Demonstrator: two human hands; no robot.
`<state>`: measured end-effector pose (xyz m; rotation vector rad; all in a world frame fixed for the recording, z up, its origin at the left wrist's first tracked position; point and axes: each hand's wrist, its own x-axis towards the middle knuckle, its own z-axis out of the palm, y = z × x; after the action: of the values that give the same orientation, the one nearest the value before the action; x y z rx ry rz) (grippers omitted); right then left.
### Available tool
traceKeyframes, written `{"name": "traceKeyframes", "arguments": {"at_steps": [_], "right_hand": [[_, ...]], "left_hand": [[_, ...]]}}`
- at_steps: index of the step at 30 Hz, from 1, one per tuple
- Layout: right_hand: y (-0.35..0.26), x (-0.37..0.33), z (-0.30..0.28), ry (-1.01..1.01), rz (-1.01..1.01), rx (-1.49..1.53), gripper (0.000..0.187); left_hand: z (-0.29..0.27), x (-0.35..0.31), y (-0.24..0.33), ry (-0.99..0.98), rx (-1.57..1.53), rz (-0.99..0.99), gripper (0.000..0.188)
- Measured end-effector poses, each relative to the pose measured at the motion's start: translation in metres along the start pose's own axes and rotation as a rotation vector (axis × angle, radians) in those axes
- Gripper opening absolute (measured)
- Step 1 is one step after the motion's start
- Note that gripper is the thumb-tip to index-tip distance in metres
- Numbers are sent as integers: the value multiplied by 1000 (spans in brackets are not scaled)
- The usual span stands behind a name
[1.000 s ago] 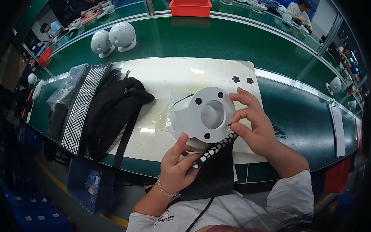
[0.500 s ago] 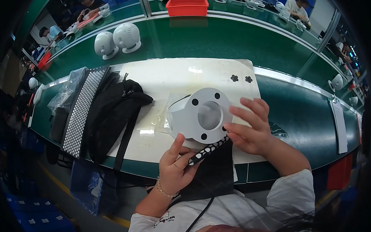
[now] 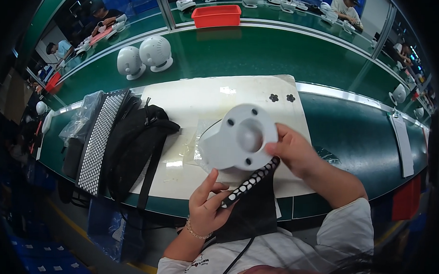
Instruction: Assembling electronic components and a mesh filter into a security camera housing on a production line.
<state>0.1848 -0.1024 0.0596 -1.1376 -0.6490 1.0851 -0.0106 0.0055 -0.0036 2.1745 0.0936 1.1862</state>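
Note:
A white rounded device (image 3: 219, 149) is tilted up above the pale work mat, its ring-shaped base facing me. Black round pads (image 3: 230, 122) dot the ring around its central hollow. My right hand (image 3: 298, 152) grips the ring's right edge, thumb on its face. Between the fingers of my left hand (image 3: 208, 206), just below the device, is a black strip with white round spots (image 3: 251, 182). The left thumb points up close to the device's lower edge; whether it touches cannot be made out. The device's far side is hidden.
Left on the pale mat (image 3: 182, 97) lies a black bag (image 3: 137, 148), beside a white-dotted black sheet (image 3: 101, 142) and clear plastic (image 3: 82, 117). Two dark flower-shaped pieces (image 3: 282, 97) lie upper right. Beyond stand two white devices (image 3: 155, 52) and a red bin (image 3: 216, 16). Other people work farther off.
My right hand has closed from spread fingers onto the ring's edge. The device has turned slightly, and the dotted strip shows more fully. My left hand keeps its hold.

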Motion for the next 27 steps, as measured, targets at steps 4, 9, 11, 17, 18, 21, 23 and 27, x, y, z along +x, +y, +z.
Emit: {"name": "traceKeyframes", "arguments": {"at_steps": [4,9,11,17,18,21,23,27], "right_hand": [[-14,24,-39,90,-210,124,38],[-9,76,-136,607,-609,-1141,23],[-10,91,-183,832,-626,-1927,23],[-2,108,-263,1043,-159,-1900,22],[-1,105,-262,1036,-188,-1852,22],[6,102,-252,907,-382,-1669,22],[6,98,-224,740,-547,-1711,18],[28,115,-210,849,-486,-1632,9]], "left_hand": [[-4,0,-1,7,-12,-12,27],[-1,9,7,-114,-56,-37,27],[2,10,4,-90,-47,-23,27],[0,9,9,-95,-24,-59,26],[0,9,10,-89,-27,-71,25],[-1,10,15,-96,-21,-102,26],[0,11,18,-96,-16,-109,25],[5,14,26,-101,60,-158,24]]}}
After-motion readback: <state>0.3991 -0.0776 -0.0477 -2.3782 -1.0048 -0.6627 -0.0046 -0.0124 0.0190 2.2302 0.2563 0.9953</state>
